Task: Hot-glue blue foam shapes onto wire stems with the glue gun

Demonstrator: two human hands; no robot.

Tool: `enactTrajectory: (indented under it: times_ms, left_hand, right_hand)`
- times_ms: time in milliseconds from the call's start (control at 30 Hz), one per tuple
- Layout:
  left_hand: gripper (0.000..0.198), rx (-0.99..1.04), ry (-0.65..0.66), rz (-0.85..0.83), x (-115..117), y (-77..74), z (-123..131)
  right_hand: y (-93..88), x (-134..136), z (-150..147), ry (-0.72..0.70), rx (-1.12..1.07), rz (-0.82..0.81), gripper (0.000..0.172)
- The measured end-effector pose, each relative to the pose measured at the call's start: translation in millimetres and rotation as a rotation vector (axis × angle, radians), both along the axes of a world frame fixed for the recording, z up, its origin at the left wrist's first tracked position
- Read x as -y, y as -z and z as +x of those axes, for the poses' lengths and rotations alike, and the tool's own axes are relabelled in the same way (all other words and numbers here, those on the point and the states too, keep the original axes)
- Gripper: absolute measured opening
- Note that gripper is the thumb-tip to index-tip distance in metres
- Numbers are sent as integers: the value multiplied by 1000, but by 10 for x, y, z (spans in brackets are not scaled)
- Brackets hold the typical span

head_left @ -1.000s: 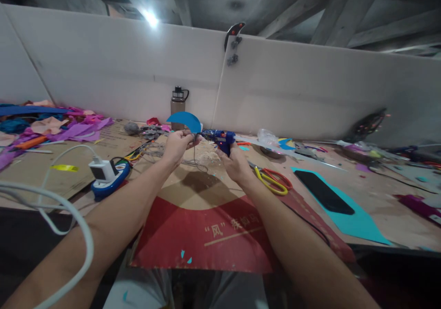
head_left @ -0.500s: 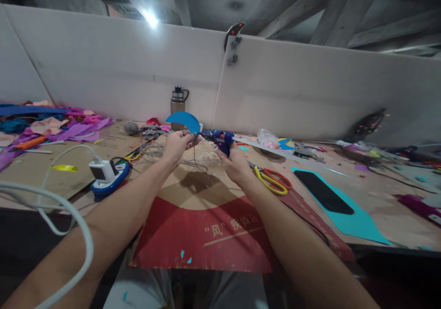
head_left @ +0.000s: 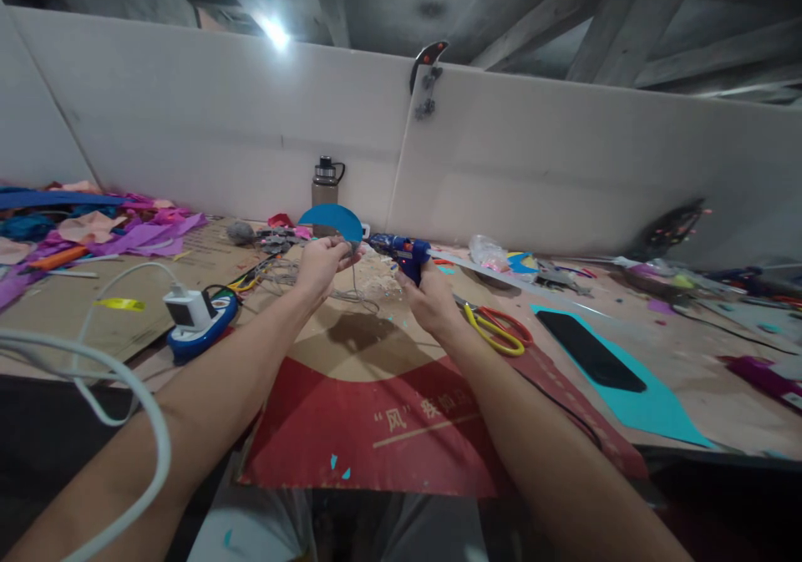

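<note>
My left hand (head_left: 324, 265) pinches a blue crescent-shaped piece (head_left: 333, 219) by its lower right end, and a thin grey cord hangs below the fingers. My right hand (head_left: 429, 293) is wrapped round the handle of a blue glue gun (head_left: 406, 251). The gun's nozzle points left, close to the crescent's lower end; whether they touch cannot be made out. A long clear glue stick (head_left: 501, 274) sticks out of the gun's back to the right. Both hands are above a red and tan board (head_left: 376, 453).
Scissors (head_left: 494, 332) lie right of my right wrist. Further right, a black phone (head_left: 589, 349) rests on turquoise sheet. A bottle (head_left: 324, 190) stands behind my left hand. At left are a power strip (head_left: 200, 332), a white cable (head_left: 156, 428) and coloured scraps (head_left: 93, 228).
The blue crescent has tilted slightly in my left hand. The glue gun and my right hand have shifted very slightly to the right.
</note>
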State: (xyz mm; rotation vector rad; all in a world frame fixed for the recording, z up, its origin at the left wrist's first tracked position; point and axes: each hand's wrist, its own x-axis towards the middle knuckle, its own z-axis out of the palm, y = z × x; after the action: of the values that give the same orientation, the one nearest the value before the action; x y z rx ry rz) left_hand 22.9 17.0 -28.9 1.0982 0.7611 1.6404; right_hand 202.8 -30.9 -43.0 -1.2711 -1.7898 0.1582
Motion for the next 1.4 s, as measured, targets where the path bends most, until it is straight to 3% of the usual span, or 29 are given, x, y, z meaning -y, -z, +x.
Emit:
enactTrajectory:
  times_ms: [533, 800, 933, 1000, 1167, 1267, 1400]
  left_hand:
    - [2, 1, 35, 14, 10, 4, 18]
    - [4, 9, 43, -7, 15, -9, 2]
    - [7, -2, 17, -28, 7, -14, -8]
    - [8, -1, 13, -30, 1, -11, -8]
    - [6, -55, -41, -15, 0, 10, 21]
    - [6, -152, -72, 29, 0, 43, 45]
    - [6, -259, -93, 94, 15, 80, 60]
  right_hand:
    - [27, -30, 1, -25, -24, -22, 42]
    - [6, -24, 10, 34, 26, -22, 43]
    - [24, -61, 23, 63, -58, -48, 37]
    - [61, -111, 40, 49, -186, -124, 32]
    - [197, -315, 65, -55, -481, -501, 13]
    - [262, -446, 68, -61, -446, -577, 7]
    - [283, -521, 134, 19, -334, -566, 17]
